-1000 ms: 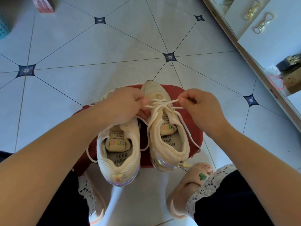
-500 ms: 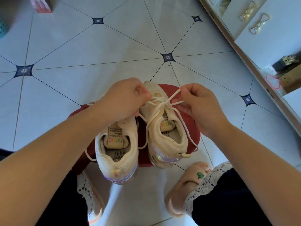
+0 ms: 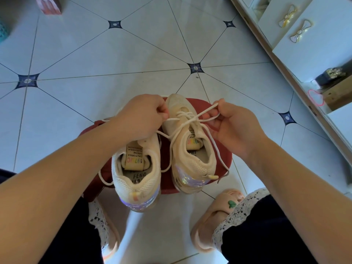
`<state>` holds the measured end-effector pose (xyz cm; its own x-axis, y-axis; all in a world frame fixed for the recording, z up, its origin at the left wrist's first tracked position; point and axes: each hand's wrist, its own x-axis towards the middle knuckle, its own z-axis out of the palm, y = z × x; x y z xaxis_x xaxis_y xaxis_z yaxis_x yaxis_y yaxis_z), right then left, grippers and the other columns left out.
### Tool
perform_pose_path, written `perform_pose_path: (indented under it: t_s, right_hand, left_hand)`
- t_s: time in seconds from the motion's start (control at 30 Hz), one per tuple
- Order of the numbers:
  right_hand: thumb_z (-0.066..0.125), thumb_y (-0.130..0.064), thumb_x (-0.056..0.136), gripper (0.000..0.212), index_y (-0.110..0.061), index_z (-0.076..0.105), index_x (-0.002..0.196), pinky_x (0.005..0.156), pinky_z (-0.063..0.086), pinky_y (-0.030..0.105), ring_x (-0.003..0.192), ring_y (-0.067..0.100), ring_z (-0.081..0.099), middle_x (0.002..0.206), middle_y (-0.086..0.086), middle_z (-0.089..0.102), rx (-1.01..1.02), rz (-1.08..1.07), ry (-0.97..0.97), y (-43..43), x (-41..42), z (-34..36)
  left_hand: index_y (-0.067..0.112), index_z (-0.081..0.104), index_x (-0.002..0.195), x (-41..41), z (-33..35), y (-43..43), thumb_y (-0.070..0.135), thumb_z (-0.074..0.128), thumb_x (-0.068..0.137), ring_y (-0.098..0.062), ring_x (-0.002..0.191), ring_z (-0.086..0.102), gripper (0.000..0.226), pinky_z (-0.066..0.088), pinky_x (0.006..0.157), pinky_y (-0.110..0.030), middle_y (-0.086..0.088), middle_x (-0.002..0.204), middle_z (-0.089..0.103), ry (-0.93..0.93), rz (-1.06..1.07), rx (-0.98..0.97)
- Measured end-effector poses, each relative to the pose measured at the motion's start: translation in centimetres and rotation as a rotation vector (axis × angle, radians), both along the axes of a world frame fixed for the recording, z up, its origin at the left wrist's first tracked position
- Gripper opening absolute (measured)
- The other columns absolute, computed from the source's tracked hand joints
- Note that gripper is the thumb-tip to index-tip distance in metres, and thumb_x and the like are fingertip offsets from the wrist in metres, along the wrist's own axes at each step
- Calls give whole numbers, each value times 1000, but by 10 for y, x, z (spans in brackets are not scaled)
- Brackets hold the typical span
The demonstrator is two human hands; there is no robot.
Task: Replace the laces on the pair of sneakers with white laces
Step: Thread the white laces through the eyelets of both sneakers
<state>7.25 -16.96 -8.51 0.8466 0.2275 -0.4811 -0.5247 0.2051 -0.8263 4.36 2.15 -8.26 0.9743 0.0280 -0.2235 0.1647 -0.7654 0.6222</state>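
On the stool (image 3: 222,155), the left hand (image 3: 141,117) and right hand (image 3: 234,126) are pinching the right sneaker's (image 3: 192,149) lace (image 3: 192,121), fingers (image 3: 162,111) clamped on each strand, drawing it taut apparently to snug the crossings.

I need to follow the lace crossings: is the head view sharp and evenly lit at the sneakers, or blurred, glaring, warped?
Head view, centre: the lace on the right sneaker is sharp, in soft bluish light, no hard shadows. Head view, bottom: a pale glare streak on the floor below the left sneaker. Head view, edges: tile lines bow; the pink box is blurred.
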Motion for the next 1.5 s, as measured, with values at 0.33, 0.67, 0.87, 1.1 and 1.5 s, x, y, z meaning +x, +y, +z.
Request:
perform_pose_path:
  t_s: [0.33,0.67,0.87,1.1,1.5]
  right_hand:
    - [68,-41,78,32,-11,61,87,88,51,41,90,20,64,92,4,68,-834,455,-282,0,-10,4]
    - [61,-27,87,20,-8,66,83,90,51,43,93,24,63,93,6,68,-803,389,-339,-1,-13,4]
    - [63,-25,86,14,-13,65,78,88,53,44,94,27,64,90,6,69,-755,373,-316,-1,-13,3]
    - [55,-22,88,17,-19,56,71,64,47,29,67,15,56,68,-3,61,-1014,295,-488,-12,-6,3]
    - [56,-35,89,11,-28,56,97,77,43,21,89,-1,55,95,-15,59,-871,410,-468,-10,-10,-3]
  left_hand:
    - [29,46,60,-23,14,-13,68,44,58,-9,63,50,39,30,58,-28,9,63,54,-251,-226,311]
    - [29,52,82,-21,5,-14,44,67,76,-10,78,57,22,43,65,-28,11,80,61,-77,-140,161]
    - [29,48,69,-21,3,-19,36,70,76,-5,69,50,25,36,58,-21,12,72,53,-72,-68,70]
    - [34,58,64,-13,26,3,23,65,78,-2,68,48,19,28,54,-15,17,73,55,-3,-93,178]
    - [30,57,78,-15,16,-10,38,58,83,-8,79,48,9,34,65,-18,15,76,53,-71,-158,138]
